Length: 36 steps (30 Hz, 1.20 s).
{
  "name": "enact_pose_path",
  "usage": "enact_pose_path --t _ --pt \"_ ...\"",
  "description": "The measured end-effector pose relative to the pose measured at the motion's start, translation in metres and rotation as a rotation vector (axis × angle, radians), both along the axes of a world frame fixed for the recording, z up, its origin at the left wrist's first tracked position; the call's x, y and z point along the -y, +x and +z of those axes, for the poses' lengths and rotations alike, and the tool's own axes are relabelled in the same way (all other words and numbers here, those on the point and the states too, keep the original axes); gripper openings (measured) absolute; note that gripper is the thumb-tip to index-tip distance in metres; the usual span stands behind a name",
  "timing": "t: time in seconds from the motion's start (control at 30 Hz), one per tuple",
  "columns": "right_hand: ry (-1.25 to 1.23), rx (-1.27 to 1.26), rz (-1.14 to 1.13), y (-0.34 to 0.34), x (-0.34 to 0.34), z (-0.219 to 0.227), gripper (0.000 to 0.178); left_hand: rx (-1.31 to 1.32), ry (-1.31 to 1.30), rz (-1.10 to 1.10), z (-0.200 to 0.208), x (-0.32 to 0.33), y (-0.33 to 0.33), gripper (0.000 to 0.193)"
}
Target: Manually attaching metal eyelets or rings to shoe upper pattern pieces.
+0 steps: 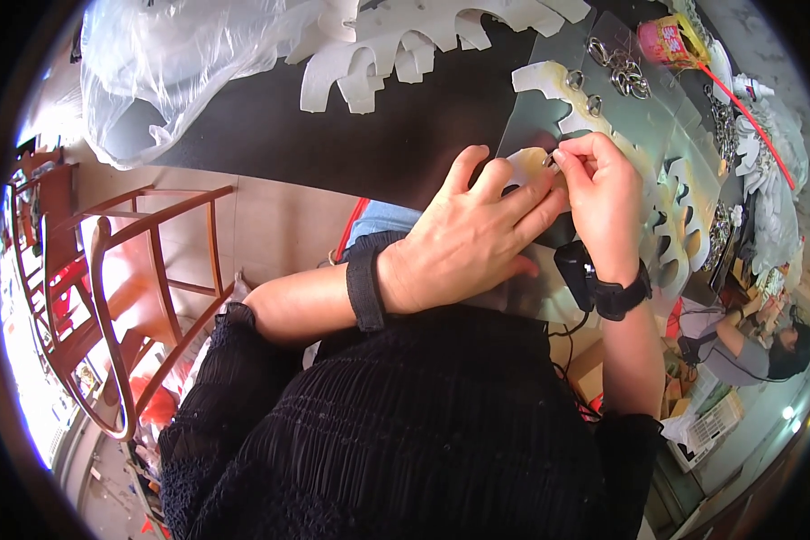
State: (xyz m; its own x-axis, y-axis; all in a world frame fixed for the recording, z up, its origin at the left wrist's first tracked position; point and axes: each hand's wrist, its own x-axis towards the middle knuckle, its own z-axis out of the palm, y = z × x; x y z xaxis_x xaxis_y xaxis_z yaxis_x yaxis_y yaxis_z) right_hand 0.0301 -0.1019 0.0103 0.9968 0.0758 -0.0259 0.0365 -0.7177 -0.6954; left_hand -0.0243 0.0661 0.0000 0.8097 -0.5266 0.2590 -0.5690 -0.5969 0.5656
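Note:
My right hand (605,193) pinches a small shiny metal ring (549,159) between thumb and forefinger, just over a pale cut-out strip (526,164) with a yellowish surface. Against that strip rests my left hand (477,225), its fingers spread and the fingertips close to the ring; part of the strip is hidden beneath them. Farther along the strip, several similar rings (593,105) sit in its upper part. A pile of loose metal rings (625,70) lies beyond my right hand on a clear sheet (549,67).
White scalloped cut-outs (405,49) and a clear plastic bag (171,72) lie on the dark table (333,135). Far right are a pink-and-yellow tub (664,43) with a red stick (747,117) and metal chains (723,130). Wooden chairs (153,270) stand left; another person (747,346) sits right.

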Motion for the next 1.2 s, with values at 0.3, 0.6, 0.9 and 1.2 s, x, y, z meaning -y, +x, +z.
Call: enact_pose_path --t 0.3,0.6,0.9,1.2 --pt "-0.017 -0.014 -0.012 0.0017 -0.0009 0.0018 0.006 -0.018 0.014 0.014 0.0007 -0.0001 0.0024 0.086" --pt "-0.027 -0.014 -0.009 0.0031 -0.002 0.0035 0.006 -0.009 0.037 0.017 0.0006 0.0003 0.0018 0.09" --pt "-0.009 -0.021 -0.023 0.003 -0.0021 0.0041 0.007 0.015 0.093 0.016 0.0028 0.0027 0.0008 0.089" --pt "-0.028 -0.031 -0.007 0.0058 -0.0029 0.0071 0.007 0.052 0.12 0.03 0.0055 0.0061 0.0005 0.085"
